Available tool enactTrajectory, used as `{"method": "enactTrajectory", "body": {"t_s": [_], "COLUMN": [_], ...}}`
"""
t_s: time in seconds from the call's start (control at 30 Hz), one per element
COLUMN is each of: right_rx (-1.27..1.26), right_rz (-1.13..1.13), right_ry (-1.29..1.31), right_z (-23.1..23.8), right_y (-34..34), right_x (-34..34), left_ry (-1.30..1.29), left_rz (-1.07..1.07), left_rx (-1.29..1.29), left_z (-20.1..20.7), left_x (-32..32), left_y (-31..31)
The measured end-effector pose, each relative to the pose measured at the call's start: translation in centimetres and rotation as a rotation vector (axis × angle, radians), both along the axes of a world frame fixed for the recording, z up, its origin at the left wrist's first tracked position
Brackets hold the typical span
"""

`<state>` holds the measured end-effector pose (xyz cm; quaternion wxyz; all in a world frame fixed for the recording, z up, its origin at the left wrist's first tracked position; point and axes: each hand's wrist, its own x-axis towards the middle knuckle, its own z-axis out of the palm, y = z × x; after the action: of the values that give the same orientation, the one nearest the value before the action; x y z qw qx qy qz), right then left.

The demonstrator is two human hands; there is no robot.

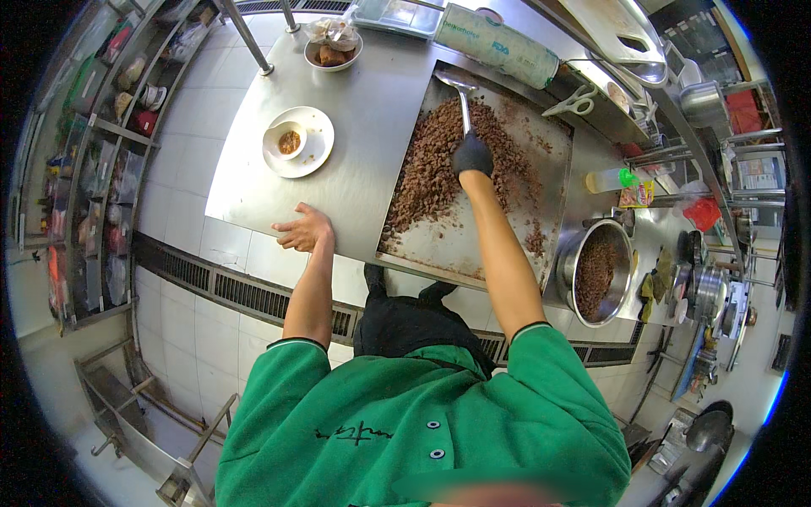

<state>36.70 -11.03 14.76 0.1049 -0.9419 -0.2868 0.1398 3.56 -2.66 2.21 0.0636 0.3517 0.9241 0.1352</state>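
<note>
My right hand (472,155), in a black glove, is closed round the handle of a metal spatula (465,108). The spatula's broad head lies at the far edge of a large metal tray (435,252). Crumbled brown meat-like pieces (431,160) are heaped over the tray's left and middle, with smaller bits scattered to the right. My bare left hand (307,229) rests at the near edge of the steel table (355,190), fingers spread, holding nothing. Beyond it stands a white plate (319,142) with a small bowl of reddish-brown sauce (289,142) on it.
Right of the tray, a metal bowl (627,269) holds more brown pieces. White-handled scissors (574,103) and a large wrap roll (497,46) lie along the far side. A food bowl (349,62) stands at the far left, near a table post (247,38). Shelves (100,169) line the left.
</note>
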Motion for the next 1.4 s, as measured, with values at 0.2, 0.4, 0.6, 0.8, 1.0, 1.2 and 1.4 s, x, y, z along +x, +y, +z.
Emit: {"method": "enactTrajectory", "body": {"t_s": [0.2, 0.4, 0.6, 0.8, 1.0, 1.2, 1.4], "right_rx": [-0.053, -0.116, -0.102, -0.042, -0.132, -0.085, 0.137], "right_rz": [0.201, 0.158, 0.184, 0.039, -0.078, -0.040, 0.266], "right_ry": [-0.047, -0.021, -0.067, -0.093, 0.009, -0.002, 0.070], "right_z": [0.1, 0.6, 7.1, 5.4, 1.2, 1.1, 8.1], "right_y": [-11.3, -23.3, -29.3, -19.5, -11.1, -21.0, -31.4], "right_x": [-2.5, -7.0, -7.5, -0.1, 5.7, 0.1, 0.2], "left_ry": [-0.020, -0.013, -0.011, -0.012, -0.048, -0.081, -0.025], "left_rz": [0.011, 0.026, 0.048, 0.074, 0.030, 0.040, 0.063], "left_rx": [-0.029, -0.019, -0.005, -0.042, -0.006, -0.016, -0.050], "left_z": [0.3, -0.4, -0.7, -0.4, -0.4, -0.8, -0.6], "left_x": [0.0, 0.0, 0.1, 0.2, -0.1, -0.1, 0.2], "left_y": [-0.1, 0.2, 0.2, 0.3, 0.0, 0.1, 0.3]}}
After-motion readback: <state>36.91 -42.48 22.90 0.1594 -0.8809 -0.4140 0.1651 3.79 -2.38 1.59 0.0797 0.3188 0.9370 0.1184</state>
